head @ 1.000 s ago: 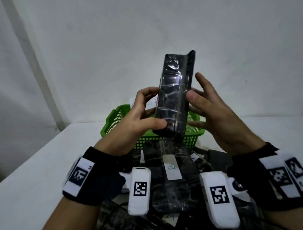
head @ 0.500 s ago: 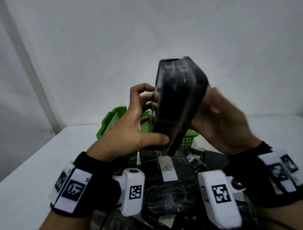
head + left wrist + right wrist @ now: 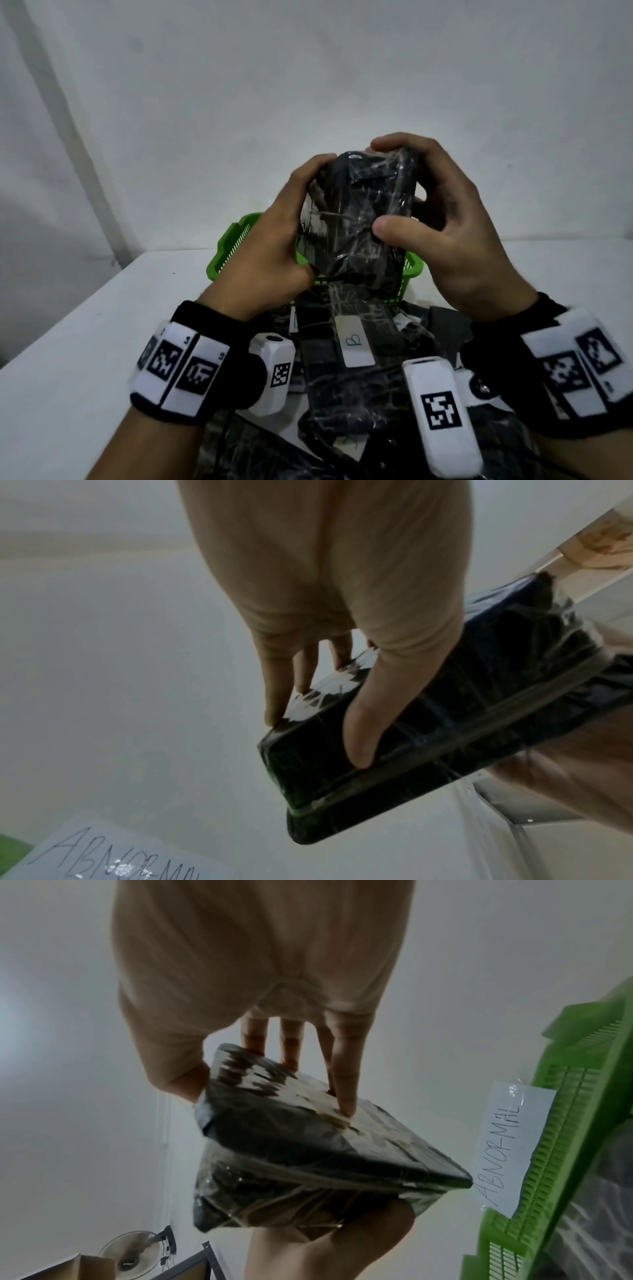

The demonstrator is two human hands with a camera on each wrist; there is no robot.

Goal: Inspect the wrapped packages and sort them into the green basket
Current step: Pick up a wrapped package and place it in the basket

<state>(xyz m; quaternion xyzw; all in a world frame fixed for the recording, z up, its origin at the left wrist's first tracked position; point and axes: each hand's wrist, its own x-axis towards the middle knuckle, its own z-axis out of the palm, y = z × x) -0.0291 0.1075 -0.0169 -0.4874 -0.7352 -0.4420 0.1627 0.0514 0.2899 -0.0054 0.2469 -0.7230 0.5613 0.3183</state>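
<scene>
Since the earlier frames the wrapped package (image 3: 356,226) has gone from standing tall and upright between the hands to a lower, foreshortened tilt, top end leaning away toward 12 o'clock, and both hands have closed in around it.

White table (image 3: 68,359): fills the lower field, backed by a plain pale wall.

Pile of further wrapped packages (image 3: 346,387): dark, film-covered, lying on the table at 6 o'clock, just below the held one. One of them carries a white label (image 3: 352,341) with a handwritten mark, possibly a "B".

Green basket (image 3: 236,240): slatted plastic, on the table directly behind the held package, mostly hidden by it and the hands. In the right wrist view the green basket (image 3: 561,1123) has a taped paper note (image 3: 514,1148) reading "ABNORMAL" on its rim.

Held package: black, oblong, under crinkled clear film, raised in the air above the basket's near edge. Not touching table or basket.

Left hand (image 3: 274,253): grips the package's 9 o'clock side. In the left wrist view the thumb lies along one long face and the fingers (image 3: 277,691) press on the opposite face, near its end.

Right hand (image 3: 455,233): grips the 3 o'clock side, thumb across the near face, fingers (image 3: 397,145) curled over the far top end. In the right wrist view an extended finger (image 3: 346,1085) presses on the glossy broad face.

Both wrists wear black bands with white coded markers.
</scene>
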